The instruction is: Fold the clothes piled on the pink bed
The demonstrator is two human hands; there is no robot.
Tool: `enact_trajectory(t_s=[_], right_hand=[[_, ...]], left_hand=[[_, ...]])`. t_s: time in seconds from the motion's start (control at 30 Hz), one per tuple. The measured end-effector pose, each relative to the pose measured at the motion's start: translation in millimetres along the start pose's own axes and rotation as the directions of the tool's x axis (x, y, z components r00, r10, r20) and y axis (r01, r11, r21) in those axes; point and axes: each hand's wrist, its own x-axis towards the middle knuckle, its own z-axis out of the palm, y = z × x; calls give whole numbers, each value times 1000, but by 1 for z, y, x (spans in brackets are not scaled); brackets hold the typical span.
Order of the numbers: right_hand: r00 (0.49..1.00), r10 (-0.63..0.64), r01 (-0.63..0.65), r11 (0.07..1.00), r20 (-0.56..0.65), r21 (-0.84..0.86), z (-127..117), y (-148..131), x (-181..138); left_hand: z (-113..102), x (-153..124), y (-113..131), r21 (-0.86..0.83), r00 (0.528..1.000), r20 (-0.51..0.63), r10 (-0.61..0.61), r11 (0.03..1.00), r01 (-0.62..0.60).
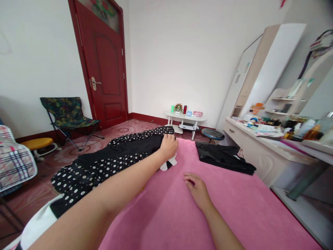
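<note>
My left hand (169,146) reaches to the far end of a pile of clothes, its fingers closed on the edge of a black garment (140,146). Black cloth with white polka dots (104,167) lies along both sides of the plain black part. Below that wrist a small white piece of cloth (170,162) sticks out. My right hand (197,190) rests on or just over the pink bed cover (161,215), fingers loosely bent and the thumb apart, holding nothing. Beyond it, on the right, lies a folded black garment (223,158), partly sheer.
On the right stands a dressing table (265,139) crowded with bottles and small items. A round stool (212,134) and a low white table (184,116) stand beyond the bed. At left are a folding chair (69,116), a yellow stool (37,143) and a red door (104,66).
</note>
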Motion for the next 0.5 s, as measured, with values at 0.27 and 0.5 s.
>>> enact_trajectory(t_s=[0.27, 0.5], right_hand=[[1000, 21, -20, 997, -16, 72, -2, -1, -2], [996, 91, -91, 996, -18, 16, -20, 34, 19]], left_hand=[[91, -89, 50, -159, 998, 48, 49, 986, -41], [94, -96, 46, -283, 996, 90, 28, 959, -2]])
